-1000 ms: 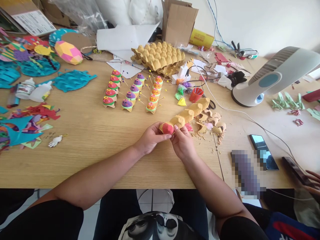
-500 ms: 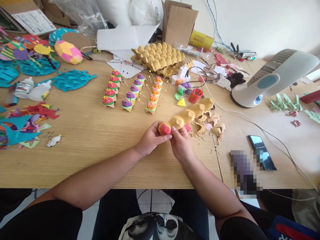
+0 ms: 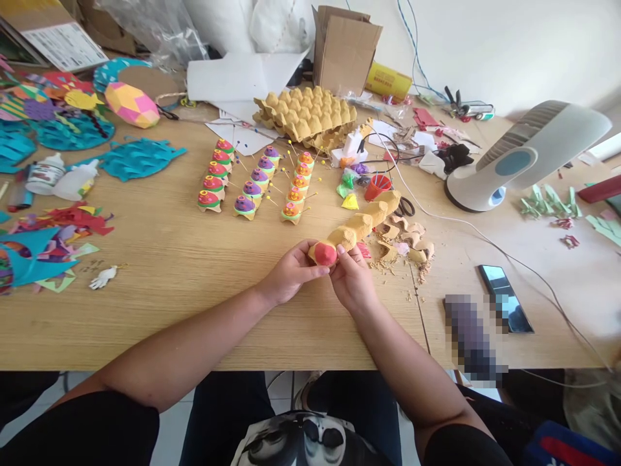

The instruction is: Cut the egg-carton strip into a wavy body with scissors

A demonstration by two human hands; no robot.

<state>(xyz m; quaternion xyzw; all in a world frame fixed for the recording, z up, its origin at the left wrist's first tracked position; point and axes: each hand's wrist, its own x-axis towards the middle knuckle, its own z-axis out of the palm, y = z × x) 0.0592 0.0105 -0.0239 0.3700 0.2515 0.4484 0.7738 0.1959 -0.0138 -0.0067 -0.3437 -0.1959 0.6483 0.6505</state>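
Note:
Both hands hold the near end of a yellowish egg carton strip [image 3: 359, 226], which slants away to the upper right. Soft red modelling clay [image 3: 325, 254] covers the bump at that near end. My left hand [image 3: 291, 270] grips the end from the left, thumb under the clay. From the right, my right hand [image 3: 353, 275] closes on the strip, its thumb at the clay's edge. Beyond them stand three decorated carton strips: a red one [image 3: 213, 181], a purple one [image 3: 252, 189] and an orange one [image 3: 297, 194], with ball-headed pins stuck in them.
Carton scraps [image 3: 388, 249] and crumbs lie right of the strip, near black scissor handles [image 3: 405, 206]. A red cup [image 3: 377, 188] and clay bags [image 3: 348, 184] are behind. Egg trays [image 3: 308, 111] lie farther back. At right are a fan [image 3: 514, 155], a cable and a phone [image 3: 505, 298].
The strip has turned slightly, its far end swinging left and baring more of the scissor handles. The clay-covered end has shifted a little right. Both hands keep their hold.

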